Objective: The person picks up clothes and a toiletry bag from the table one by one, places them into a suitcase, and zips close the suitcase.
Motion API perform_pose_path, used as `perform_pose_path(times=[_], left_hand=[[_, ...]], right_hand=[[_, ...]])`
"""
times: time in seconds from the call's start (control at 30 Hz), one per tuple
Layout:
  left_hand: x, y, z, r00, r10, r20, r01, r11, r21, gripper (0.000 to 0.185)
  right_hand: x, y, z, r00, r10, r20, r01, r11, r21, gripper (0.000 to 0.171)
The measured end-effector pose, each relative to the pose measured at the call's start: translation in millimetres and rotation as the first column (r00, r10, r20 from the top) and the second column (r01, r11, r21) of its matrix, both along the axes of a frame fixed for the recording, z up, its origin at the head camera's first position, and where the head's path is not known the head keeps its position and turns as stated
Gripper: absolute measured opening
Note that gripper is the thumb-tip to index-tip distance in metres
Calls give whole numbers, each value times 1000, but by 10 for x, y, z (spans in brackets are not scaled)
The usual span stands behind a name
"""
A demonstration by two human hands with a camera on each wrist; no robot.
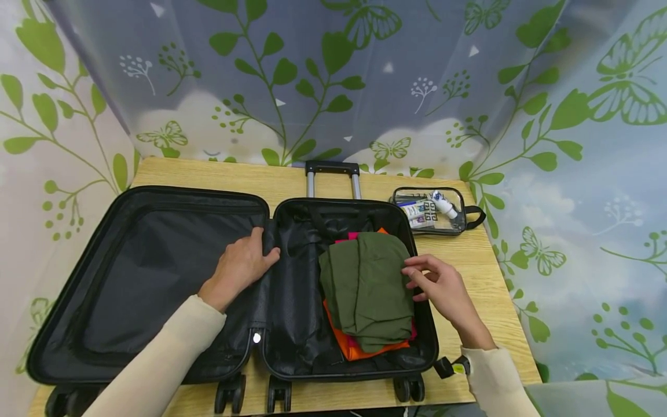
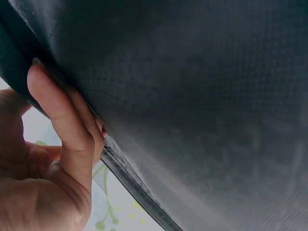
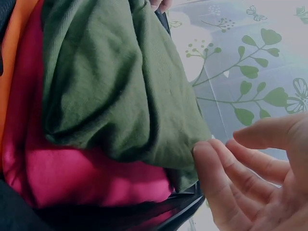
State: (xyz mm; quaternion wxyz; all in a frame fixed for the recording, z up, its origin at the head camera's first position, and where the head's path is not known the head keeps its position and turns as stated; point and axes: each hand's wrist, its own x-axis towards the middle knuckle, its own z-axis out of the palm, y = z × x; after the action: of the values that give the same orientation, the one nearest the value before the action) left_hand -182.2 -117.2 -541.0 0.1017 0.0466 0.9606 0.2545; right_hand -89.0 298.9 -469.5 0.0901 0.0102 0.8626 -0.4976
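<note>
Fingers (image 3: pixel 211 166) against green garment's (image 1: pixel 367 286) edge

The open hard-shell suitcase (image 1: pixel 156 200) is black, its lining a dull charcoal. Inside its right half lies a folded olive-green cloth garment (image 1: pixel 367 284); beneath that a magenta-pink folded garment (image 3: pixel 91 180), and lowest an orange folded garment (image 1: pixel 346 346). Behind the suitcase's right corner sits a clear plastic toiletry pouch (image 1: pixel 458 227) with black trim. The wooden tabletop (image 1: pixel 492 272) under the suitcase is pale yellow-tan with grain. The curtain backdrop (image 1: pixel 333 75) behind is grey-blue and white, printed with green leaves and butterflies.
</note>
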Motion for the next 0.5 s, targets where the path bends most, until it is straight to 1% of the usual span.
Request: perform_pose_path(times=[0.13, 0.2, 0.23, 0.3, 0.33, 0.5], left_hand=[[-9, 10, 0, 1000, 1, 7, -1, 1000, -4, 77], [-18, 10, -25, 1000, 0, 7, 0, 1000, -8, 77], [-10, 10, -1, 1000, -4, 11, 4, 1000, -9, 77], [-14, 5, -36, 1000, -6, -5, 6, 1000, -9, 77], [-8, 6, -30, 1000, -2, -9, 1, 1000, -4, 77], [90, 45, 224, 1000, -2, 23, 2, 1000, 4, 73]], right_hand=[[3, 11, -13, 1000, 9, 24, -8, 1000, -16, 34], [3, 20, -22, 999, 11, 33, -10, 1000, -26, 34], [2, 25, -27, 999, 12, 36, -11, 999, -30, 34], [-3, 37, -34, 999, 13, 39, -12, 999, -35, 35], [-6, 43, -35, 999, 12, 40, -10, 999, -37, 35], [-25, 95, -22, 999, -19, 37, 20, 999, -43, 37]])
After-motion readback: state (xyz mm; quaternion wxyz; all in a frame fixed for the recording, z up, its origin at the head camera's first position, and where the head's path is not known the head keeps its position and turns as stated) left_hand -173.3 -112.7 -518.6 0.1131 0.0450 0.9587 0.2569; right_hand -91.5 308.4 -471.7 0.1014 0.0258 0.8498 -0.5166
